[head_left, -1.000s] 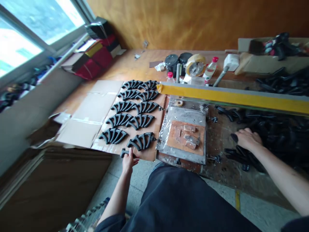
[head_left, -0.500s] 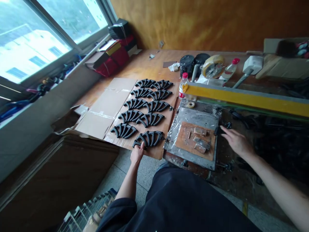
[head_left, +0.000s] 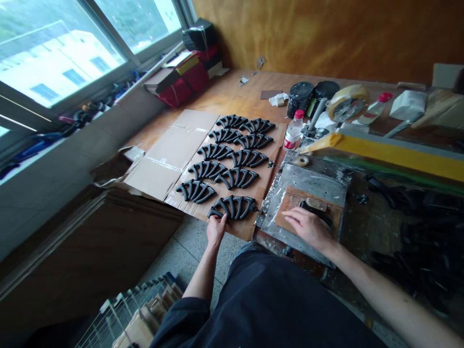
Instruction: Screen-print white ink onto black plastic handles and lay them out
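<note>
1. Black part (head_left: 319,215): moved from the metal plate's (head_left: 308,179) right edge to over the wooden board (head_left: 290,200), right of frame centre.
2. Your right hand (head_left: 310,229) is beside this part; whether its fingers grip it cannot be told.
3. Your left hand (head_left: 216,229) remains at lower centre, thumb and fingers closed on the end piece (head_left: 214,213) of the nearest fan (head_left: 237,208).
4. Effect: one part now lies between your loose pile (head_left: 427,232), right, and the cardboard's (head_left: 174,135) fans.
</note>
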A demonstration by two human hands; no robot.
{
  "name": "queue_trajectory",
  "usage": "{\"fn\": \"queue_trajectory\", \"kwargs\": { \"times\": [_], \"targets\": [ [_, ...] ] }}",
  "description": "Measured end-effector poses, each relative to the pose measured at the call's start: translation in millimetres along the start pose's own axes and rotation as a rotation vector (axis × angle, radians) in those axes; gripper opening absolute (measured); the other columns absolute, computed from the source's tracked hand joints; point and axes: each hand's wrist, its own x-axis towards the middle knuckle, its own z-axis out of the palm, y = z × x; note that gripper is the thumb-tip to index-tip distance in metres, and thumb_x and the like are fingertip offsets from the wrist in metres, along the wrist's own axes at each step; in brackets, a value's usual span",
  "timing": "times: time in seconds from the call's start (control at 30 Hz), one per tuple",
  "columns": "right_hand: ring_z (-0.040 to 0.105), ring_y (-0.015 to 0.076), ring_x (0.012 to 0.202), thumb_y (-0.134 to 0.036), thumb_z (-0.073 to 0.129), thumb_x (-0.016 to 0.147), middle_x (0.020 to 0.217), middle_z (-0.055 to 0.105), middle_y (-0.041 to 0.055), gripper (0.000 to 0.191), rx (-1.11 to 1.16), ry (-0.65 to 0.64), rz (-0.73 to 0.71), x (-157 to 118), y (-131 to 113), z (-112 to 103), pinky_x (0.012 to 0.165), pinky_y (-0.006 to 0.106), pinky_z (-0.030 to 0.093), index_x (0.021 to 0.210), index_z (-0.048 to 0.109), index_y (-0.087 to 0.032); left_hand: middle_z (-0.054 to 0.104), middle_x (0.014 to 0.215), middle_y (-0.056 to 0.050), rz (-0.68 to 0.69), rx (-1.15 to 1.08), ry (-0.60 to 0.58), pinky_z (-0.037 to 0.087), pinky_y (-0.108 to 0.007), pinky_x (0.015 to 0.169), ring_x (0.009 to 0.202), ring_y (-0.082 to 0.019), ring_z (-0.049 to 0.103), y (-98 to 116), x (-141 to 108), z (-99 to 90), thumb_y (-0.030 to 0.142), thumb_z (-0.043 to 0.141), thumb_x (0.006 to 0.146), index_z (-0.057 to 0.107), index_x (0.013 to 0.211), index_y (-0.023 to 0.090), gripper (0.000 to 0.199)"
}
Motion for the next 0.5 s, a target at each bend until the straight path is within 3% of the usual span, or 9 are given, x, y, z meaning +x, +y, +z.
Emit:
{"fn": "queue_trajectory", "kwargs": {
  "times": [0.13,0.2,0.27,0.33,0.5],
  "targets": [
    [0.065,0.0156,0.091,-0.023,0.058,0.086,0.125,0.06,0.0079,0.032,0.381,-0.36,0.169,25,-59,74,0.092,0.031,0.048,0.117,0.065,-0.021,0.073,0.091,-0.011,0.014,-0.044,-0.034,0.048,-0.033,0.073,0.09,-0.026,0.069,-2,0,-0.2,0.057,0.048,0.085,0.055,0.099,0.018,0.042],
    [0.064,0.017,0.095,-0.023,0.063,0.08,0.137,0.05,0.0125,0.046,0.438,-0.447,0.303,37,-72,113,0.094,0.033,0.048,0.126,0.059,-0.018,0.072,0.089,-0.01,0.031,-0.055,-0.048,0.047,-0.032,0.073,0.088,-0.025,0.069,-2,1,-2.0,0.054,0.05,0.086,0.054,0.097,0.018,0.038],
    [0.062,0.0193,0.103,-0.024,0.064,0.079,0.137,0.048,0.0147,0.052,0.467,-0.426,0.398,47,-77,143,0.097,0.034,0.047,0.129,0.056,-0.015,0.072,0.086,-0.008,0.054,-0.063,-0.063,0.046,-0.032,0.072,0.087,-0.024,0.068,-1,5,-4.5,0.051,0.052,0.086,0.053,0.095,0.019,0.034],
    [0.06,0.0202,0.107,-0.025,0.063,0.08,0.132,0.05,0.0144,0.051,0.497,-0.363,0.448,56,-78,159,0.098,0.034,0.046,0.128,0.055,-0.014,0.071,0.086,-0.008,0.083,-0.071,-0.078,0.045,-0.032,0.072,0.086,-0.024,0.068,1,13,-6.9,0.049,0.053,0.086,0.052,0.094,0.019,0.03],
    [0.059,0.0209,0.109,-0.025,0.062,0.079,0.129,0.051,0.0122,0.045,0.513,-0.265,0.55,70,-82,165,0.097,0.036,0.046,0.123,0.057,-0.017,0.071,0.09,-0.007,0.148,-0.112,-0.139,0.044,-0.031,0.073,0.086,-0.023,0.066,11,43,-12.0,0.047,0.057,0.084,0.052,0.094,0.02,0.028]
  ]
}}
